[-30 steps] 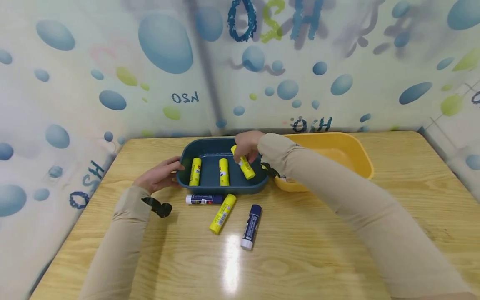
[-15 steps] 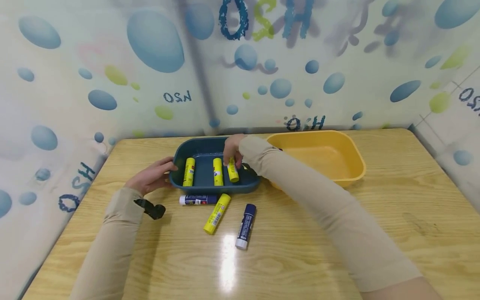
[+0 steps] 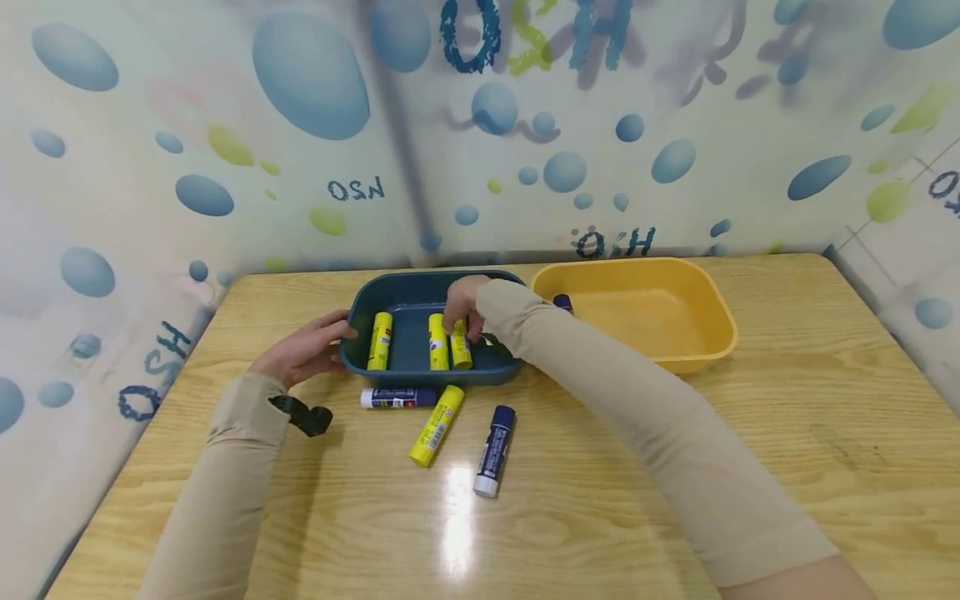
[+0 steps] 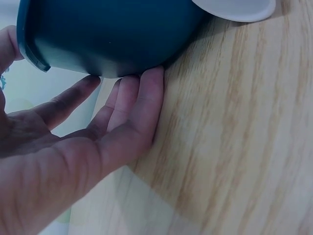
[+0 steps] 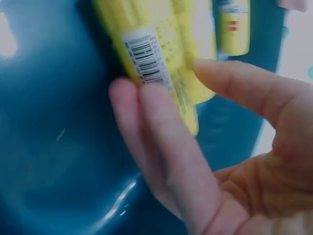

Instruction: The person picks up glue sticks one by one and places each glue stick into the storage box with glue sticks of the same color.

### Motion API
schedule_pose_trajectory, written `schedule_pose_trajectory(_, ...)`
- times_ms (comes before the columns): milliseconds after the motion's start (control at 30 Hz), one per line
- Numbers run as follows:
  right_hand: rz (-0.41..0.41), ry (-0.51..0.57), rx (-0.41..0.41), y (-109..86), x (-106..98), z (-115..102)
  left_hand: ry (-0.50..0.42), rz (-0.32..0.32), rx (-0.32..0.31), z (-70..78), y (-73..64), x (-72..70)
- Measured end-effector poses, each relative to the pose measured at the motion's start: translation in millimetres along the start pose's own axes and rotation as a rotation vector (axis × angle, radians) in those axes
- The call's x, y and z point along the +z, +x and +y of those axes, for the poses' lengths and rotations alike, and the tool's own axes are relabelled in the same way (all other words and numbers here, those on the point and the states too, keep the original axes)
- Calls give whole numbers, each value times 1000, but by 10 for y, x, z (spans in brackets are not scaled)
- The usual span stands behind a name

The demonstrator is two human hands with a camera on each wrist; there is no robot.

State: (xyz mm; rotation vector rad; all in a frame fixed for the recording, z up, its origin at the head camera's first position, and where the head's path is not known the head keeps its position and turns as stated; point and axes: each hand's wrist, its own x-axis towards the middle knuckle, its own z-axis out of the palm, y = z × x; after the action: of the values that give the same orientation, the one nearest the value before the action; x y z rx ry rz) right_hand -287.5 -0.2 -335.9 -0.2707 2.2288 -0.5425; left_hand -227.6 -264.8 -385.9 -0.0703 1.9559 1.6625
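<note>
My left hand [image 3: 303, 350] holds the left end of a dark blue plastic basin [image 3: 435, 377], thumb at the rim and fingertips against its outer wall [image 4: 112, 44]. Inside the basin, my right hand [image 3: 463, 302] pinches a yellow glue stick [image 3: 461, 353] between thumb and fingers. Its barcode label [image 5: 146, 56] faces the right wrist camera. Close on its left lies a second yellow glue stick [image 3: 438, 343], nearly parallel to it. A third yellow glue stick [image 3: 380, 342] lies near the basin's left end.
In front of the basin on the wooden table [image 3: 600, 517] lie a navy glue stick [image 3: 405, 398], a yellow one [image 3: 437, 427] and another navy one [image 3: 494, 450]. An orange-yellow basin [image 3: 723, 337] stands at right, a navy cap [image 3: 562, 302] showing inside. The patterned wall [image 3: 480, 167] rises behind.
My right hand has moved left and down in the blue basin, bringing its glue stick upright beside the middle one. My left hand keeps its hold on the basin.
</note>
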Motion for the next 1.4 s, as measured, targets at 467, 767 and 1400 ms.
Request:
schedule_pose_trajectory(467, 99, 94, -132, -477, -234, 80, -12, 2, -6, -10, 25, 3)
schedule_pose_trajectory(767, 150, -42, -214, -956, -304, 288, -13, -7, -26, -32, 26, -6)
schedule_pose_trajectory(1400, 282, -6, -263, -1452, -209, 867, -11, -100, 5, -22, -172, -40)
